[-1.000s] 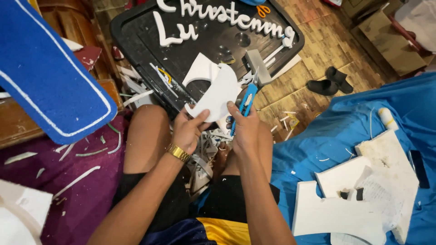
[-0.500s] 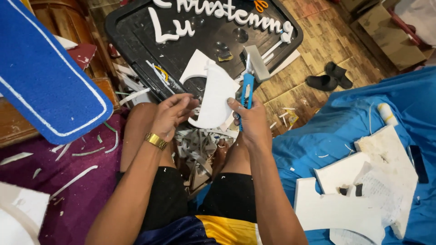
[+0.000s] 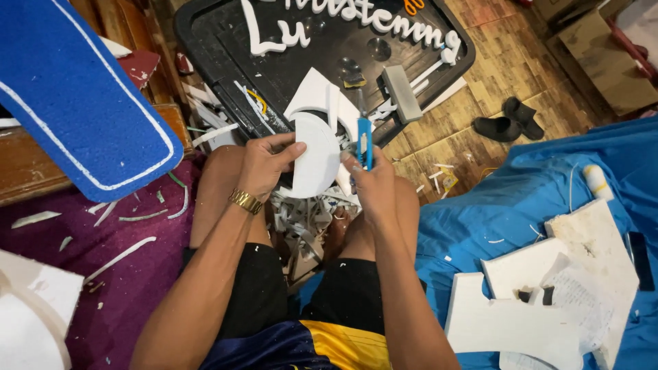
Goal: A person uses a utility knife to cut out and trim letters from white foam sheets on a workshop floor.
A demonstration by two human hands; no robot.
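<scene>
White foam piece (image 3: 317, 161), curved along one edge, held upright above the knees, just in front of the near edge of the black tray (image 3: 212, 41). Pinched at its left rim by the left hand (image 3: 267, 164), thumb over the face and fingers behind, apparently to keep the sheet stiff and turned toward the blade. Blue utility knife (image 3: 364, 140) clenched in the right hand (image 3: 370, 185), blade end pointing up and away, resting against the right edge of the foam, seemingly so the cut follows the curve. Gold watch (image 3: 245, 201) on the left wrist.

Directly below, between the bare legs, a heap of white foam offcuts (image 3: 308, 219), lying where trimmings would drop. Beyond the hands, on the tray, white foam letters (image 3: 356, 17) laid out in rows, a grey block (image 3: 401, 94) near its right near corner, and another white foam shape (image 3: 315, 92) leaning at its near edge.

Left: a blue foam panel (image 3: 75, 96) with a white outline, propped across a wooden edge, over purple cloth (image 3: 103, 274) strewn with slivers. Right: blue sheet (image 3: 521, 199) bearing larger white foam slabs (image 3: 521, 322) and a white glue bottle (image 3: 596, 181). Pair of black sandals (image 3: 510, 120) on the wood floor past the tray's right edge.
</scene>
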